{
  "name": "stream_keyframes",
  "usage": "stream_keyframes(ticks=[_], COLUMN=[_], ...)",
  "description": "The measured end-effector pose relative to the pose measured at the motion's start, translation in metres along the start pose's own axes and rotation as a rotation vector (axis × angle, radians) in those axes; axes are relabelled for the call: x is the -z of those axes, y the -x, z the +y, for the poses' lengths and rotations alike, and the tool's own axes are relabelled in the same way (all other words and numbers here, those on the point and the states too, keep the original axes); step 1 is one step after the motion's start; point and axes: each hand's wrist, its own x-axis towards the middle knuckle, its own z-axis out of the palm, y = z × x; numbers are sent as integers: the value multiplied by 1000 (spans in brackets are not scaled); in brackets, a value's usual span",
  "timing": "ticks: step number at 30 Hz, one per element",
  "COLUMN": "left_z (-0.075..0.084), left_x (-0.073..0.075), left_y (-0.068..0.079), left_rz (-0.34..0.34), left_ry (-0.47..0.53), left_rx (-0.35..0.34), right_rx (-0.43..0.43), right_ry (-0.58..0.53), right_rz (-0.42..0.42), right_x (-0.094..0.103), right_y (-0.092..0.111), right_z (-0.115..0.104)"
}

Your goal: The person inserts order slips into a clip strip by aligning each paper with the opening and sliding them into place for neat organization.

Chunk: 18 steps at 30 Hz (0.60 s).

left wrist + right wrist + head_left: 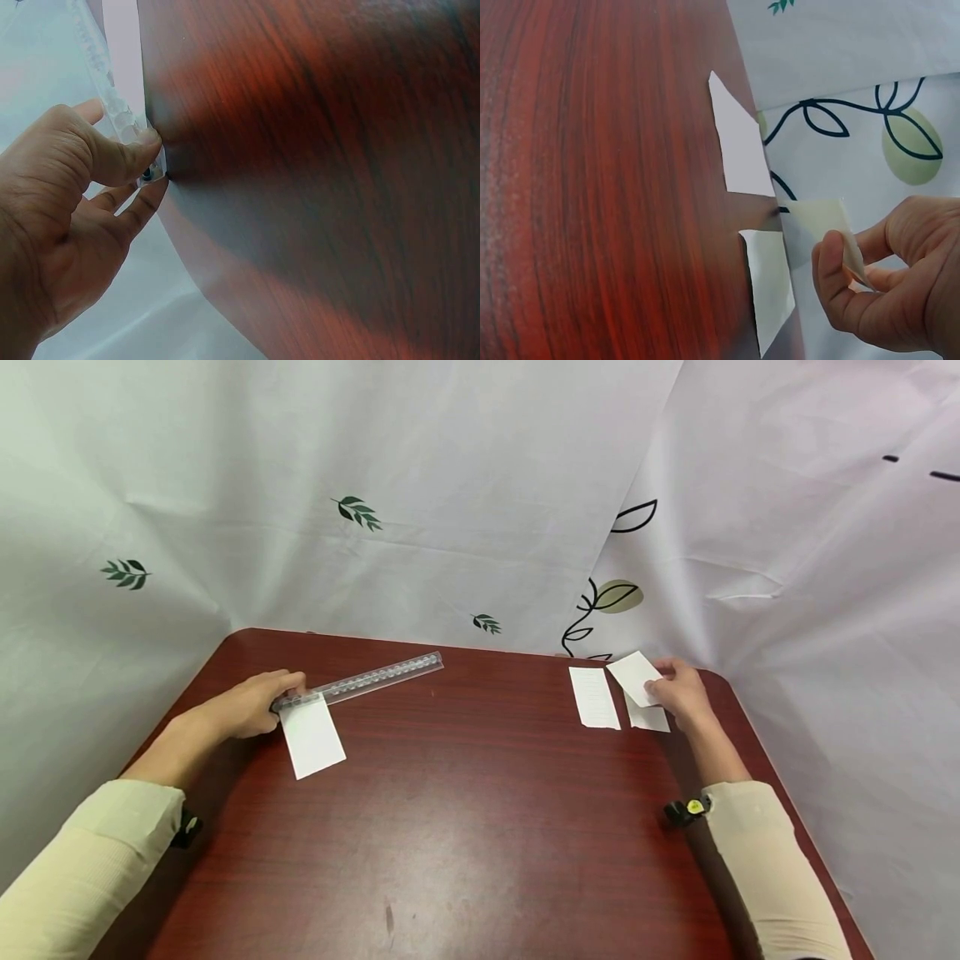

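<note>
At the table's left side my left hand (253, 706) pinches one end of a clear plastic ruler (386, 677). A white piece of paper (313, 743) hangs over the wood from that same end. In the left wrist view the thumb presses on the ruler (112, 105) right beside the paper (124, 56). Far to the right, my right hand (681, 689) holds a small white paper piece (633, 675) between thumb and fingers. Below it lies another paper piece (649, 719), partly covered in the head view. A lined paper piece (595, 697) lies just left of that.
The dark red wooden table (450, 827) has rounded far corners. A white curtain (465, 485) with leaf prints hangs close along its back and sides. Dark wrist devices, such as the right one (681, 812), sit by both sleeves.
</note>
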Motion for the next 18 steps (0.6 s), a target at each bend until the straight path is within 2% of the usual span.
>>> stream_keyframes(ticks=[18], left_z=[-2], left_x=[0], left_y=[0], left_rz=[6], left_ry=[1], left_rx=[-15], right_rx=[35], right_ry=[-55], right_rz=[-6], right_x=[-7], right_y=[2], right_z=[-9])
